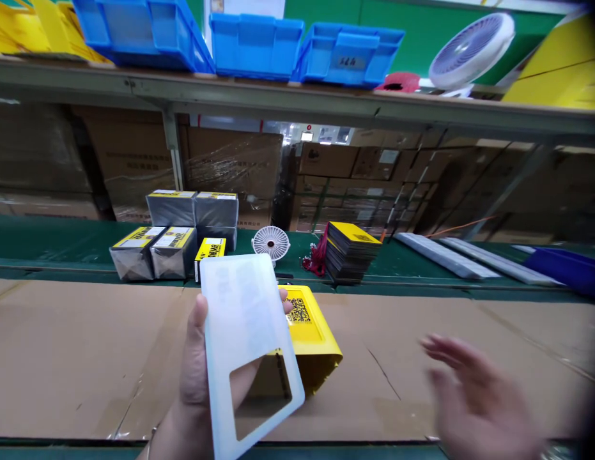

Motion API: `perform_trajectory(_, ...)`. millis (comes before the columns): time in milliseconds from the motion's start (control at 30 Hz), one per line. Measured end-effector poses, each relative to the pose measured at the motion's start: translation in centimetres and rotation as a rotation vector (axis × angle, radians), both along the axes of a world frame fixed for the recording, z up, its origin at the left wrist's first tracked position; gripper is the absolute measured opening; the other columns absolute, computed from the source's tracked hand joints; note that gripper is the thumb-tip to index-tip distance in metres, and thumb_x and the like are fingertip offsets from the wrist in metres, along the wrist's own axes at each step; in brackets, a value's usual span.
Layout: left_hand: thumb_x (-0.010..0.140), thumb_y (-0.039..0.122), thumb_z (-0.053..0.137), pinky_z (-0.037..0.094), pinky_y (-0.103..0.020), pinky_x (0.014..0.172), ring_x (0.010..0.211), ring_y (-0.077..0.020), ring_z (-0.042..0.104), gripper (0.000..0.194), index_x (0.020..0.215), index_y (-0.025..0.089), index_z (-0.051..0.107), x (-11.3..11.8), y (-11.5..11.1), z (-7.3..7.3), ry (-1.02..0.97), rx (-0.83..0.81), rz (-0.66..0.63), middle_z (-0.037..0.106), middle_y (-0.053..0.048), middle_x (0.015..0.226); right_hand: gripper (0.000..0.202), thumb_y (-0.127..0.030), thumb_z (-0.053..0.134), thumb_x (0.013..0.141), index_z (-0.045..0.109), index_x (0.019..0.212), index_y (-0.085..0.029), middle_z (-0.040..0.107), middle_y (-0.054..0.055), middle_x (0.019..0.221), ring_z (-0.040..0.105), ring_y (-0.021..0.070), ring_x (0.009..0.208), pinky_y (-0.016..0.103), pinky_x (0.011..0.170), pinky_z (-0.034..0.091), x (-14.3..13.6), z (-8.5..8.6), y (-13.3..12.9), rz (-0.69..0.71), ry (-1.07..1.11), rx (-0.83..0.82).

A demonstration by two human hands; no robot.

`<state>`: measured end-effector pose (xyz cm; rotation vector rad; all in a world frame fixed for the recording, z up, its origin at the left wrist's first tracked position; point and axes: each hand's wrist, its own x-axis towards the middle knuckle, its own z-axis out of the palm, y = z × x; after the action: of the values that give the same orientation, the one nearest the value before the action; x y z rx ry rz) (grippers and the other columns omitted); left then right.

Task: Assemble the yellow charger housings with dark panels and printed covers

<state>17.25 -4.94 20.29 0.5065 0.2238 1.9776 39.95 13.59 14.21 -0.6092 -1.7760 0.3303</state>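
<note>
My left hand (195, 364) is closed round a pale, translucent flat panel (244, 306) with rounded corners and a cut-out window near its lower end. Its thumb lies along the left edge, and fingertips show at the right edge. Partly hidden behind the panel, a yellow box-shaped piece (321, 332) with a printed QR code stands on the cardboard-covered bench. My right hand (479, 396), blurred by motion, hovers over the bench at the lower right. Its fingers are stretched out with the thumb apart, and nothing shows in them.
Brown cardboard (96, 345) covers the bench front. Behind it are wrapped packs (172, 252), a small white fan (271, 244), a stack of dark cards with a yellow top (352, 255), and red cords (317, 255). Blue bins (256, 45) sit on the overhead shelf (278, 99).
</note>
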Motion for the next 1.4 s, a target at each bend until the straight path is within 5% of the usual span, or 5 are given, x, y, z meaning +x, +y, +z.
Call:
perform_trajectory(200,0.077,0.065,0.044,0.024,-0.051,0.107,0.126,-0.0365,0.034,0.077,0.135,0.015,0.032,0.0,-0.6,-1.6,0.261,-0.149,-0.007,0.045,-0.017,0.131,0.060,-0.008,0.055,0.078,0.038,0.134,-0.020,0.049,0.012,0.131,0.048,0.0303,0.119,0.049,0.094,0.047,-8.7,1.2,-7.0,0.634,-0.244,0.463)
perform_trajectory(433,0.054,0.052,0.078,-0.005,-0.062,0.107,0.135,-0.0376,-0.011,0.106,0.138,0.044,0.014,-3.6,-1.8,0.7,1.841,-0.548,1.078,-0.006,0.001,0.151,0.034,-0.032,0.057,0.084,0.053,0.116,-0.021,0.068,0.005,0.084,0.065,0.0185,0.077,0.035,0.077,0.056,-9.7,5.8,-6.7,0.651,0.026,-0.638)
perform_trajectory(667,0.056,0.051,0.075,0.027,-0.048,0.108,0.131,-0.0281,0.020,0.079,0.125,0.035,0.042,-6.0,-0.1,1.0,2.051,-0.726,0.584,0.026,-0.005,0.138,0.064,-0.047,0.055,0.081,0.031,0.138,-0.028,0.040,0.010,0.140,0.041,0.0268,0.126,0.050,0.105,0.033,-10.0,4.8,-4.3,0.522,-0.139,-0.669)
perform_trajectory(833,0.051,0.058,0.075,0.027,-0.045,0.109,0.129,-0.0270,0.023,0.076,0.118,0.032,0.051,-6.8,1.3,-0.8,1.922,-0.872,0.512,0.030,-0.006,0.135,0.051,-0.049,0.050,0.082,0.047,0.130,-0.030,0.024,0.003,0.149,0.021,0.0247,0.137,0.047,0.112,0.019,-9.2,2.1,-2.0,0.407,-0.595,-0.466)
perform_trajectory(1400,0.044,0.066,0.075,0.026,-0.041,0.109,0.129,-0.0251,0.024,0.084,0.120,0.037,0.052,-6.5,2.2,-1.1,1.918,-0.887,0.411,0.031,-0.004,0.135,0.047,-0.036,0.071,0.071,0.061,0.115,-0.024,0.035,0.009,0.143,0.031,0.0269,0.132,0.044,0.108,0.031,-8.5,-1.1,1.4,0.773,-0.197,-0.749)
